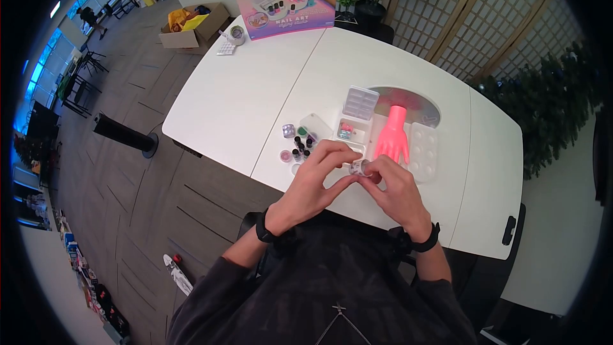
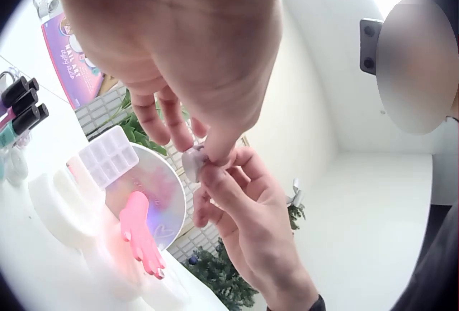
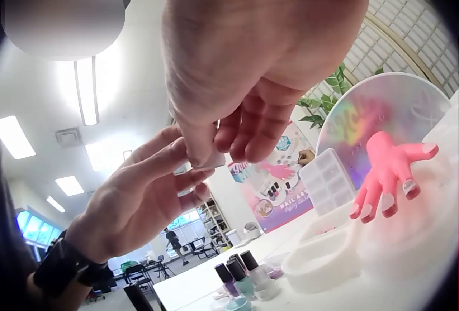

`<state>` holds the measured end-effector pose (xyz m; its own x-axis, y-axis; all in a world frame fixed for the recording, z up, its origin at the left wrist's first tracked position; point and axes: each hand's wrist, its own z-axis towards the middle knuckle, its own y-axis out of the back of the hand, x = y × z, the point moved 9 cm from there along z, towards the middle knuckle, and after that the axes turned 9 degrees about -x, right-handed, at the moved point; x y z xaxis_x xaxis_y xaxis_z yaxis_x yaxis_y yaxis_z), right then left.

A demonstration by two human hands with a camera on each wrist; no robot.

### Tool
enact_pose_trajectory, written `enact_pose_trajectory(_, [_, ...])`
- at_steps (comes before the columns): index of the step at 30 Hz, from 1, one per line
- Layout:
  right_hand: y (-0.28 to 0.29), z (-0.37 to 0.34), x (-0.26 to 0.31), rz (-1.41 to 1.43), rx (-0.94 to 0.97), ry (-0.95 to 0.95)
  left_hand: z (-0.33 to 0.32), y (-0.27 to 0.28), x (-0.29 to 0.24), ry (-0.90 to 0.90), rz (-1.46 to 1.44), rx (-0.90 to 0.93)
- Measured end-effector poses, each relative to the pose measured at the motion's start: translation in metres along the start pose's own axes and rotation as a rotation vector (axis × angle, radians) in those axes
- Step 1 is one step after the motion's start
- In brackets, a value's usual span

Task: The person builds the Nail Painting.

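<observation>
A small, round, whitish cylinder with dark markings [image 1: 357, 167] is held up between both hands over the table's near side. From its left, the thumb and fingers of my left hand [image 1: 317, 174] pinch it. My right hand [image 1: 399, 190] grips its other side, with the thumb close to the left thumb. In the left wrist view the whitish cylinder [image 2: 192, 165] shows partly, the rest covered by fingertips. Just beyond the hands lies a pink model hand [image 1: 392, 135], some of its nails silvery in the right wrist view.
Several nail polish bottles [image 1: 297, 152] and a pink pot [image 1: 285, 156] stand left of the hands. An open compartment box [image 1: 361, 102] and a white palette [image 1: 424, 147] flank the model hand, before a shiny oval panel [image 1: 421, 105]. A nail art box [image 1: 287, 22] stands at the back.
</observation>
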<state>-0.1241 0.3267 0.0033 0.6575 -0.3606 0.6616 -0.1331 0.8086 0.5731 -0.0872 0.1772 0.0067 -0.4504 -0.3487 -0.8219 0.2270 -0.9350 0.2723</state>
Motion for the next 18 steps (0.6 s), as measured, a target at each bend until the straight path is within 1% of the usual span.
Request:
enact_pose_trajectory(1, [0.000, 0.000, 0.000, 0.000, -0.001, -0.002, -0.004, -0.003, 0.003, 0.001, 0.000, 0.002])
enact_pose_trajectory(3, [0.007, 0.000, -0.009, 0.093, -0.104, -0.128, -0.016, -0.003, 0.029, 0.163, -0.143, -0.119])
enact_pose_trajectory(4, [0.005, -0.002, -0.011, 0.094, -0.104, -0.133, -0.024, -0.010, 0.036, 0.168, -0.143, -0.115])
enact_pose_trajectory(6, [0.002, -0.007, -0.022, 0.186, -0.151, -0.200, -0.043, -0.032, 0.064, 0.452, -0.514, -0.099])
enact_pose_trajectory(7, [0.000, -0.010, -0.024, 0.184, -0.151, -0.208, -0.045, -0.037, 0.062, 0.458, -0.516, -0.095])
enact_pose_trajectory(9, [-0.010, -0.016, -0.033, 0.317, -0.133, -0.307, -0.044, -0.033, 0.054, 0.378, -0.505, -0.201])
enact_pose_trajectory(10, [-0.012, -0.019, -0.033, 0.316, -0.134, -0.312, -0.044, -0.035, 0.053, 0.381, -0.506, -0.199])
enact_pose_trajectory(12, [-0.023, -0.027, -0.043, 0.699, -0.168, -0.477, -0.041, -0.028, 0.046, 0.298, -0.337, -0.250])
enact_pose_trajectory(13, [-0.022, -0.030, -0.045, 0.701, -0.173, -0.476, -0.041, -0.029, 0.045, 0.296, -0.336, -0.245])
enact_pose_trajectory(15, [-0.028, -0.036, -0.050, 0.828, -0.116, -0.530, -0.038, -0.031, 0.036, 0.201, -0.287, -0.226])
enact_pose_trajectory(18, [-0.026, -0.037, -0.048, 0.833, -0.086, -0.531, -0.034, -0.031, 0.034, 0.200, -0.274, -0.237])
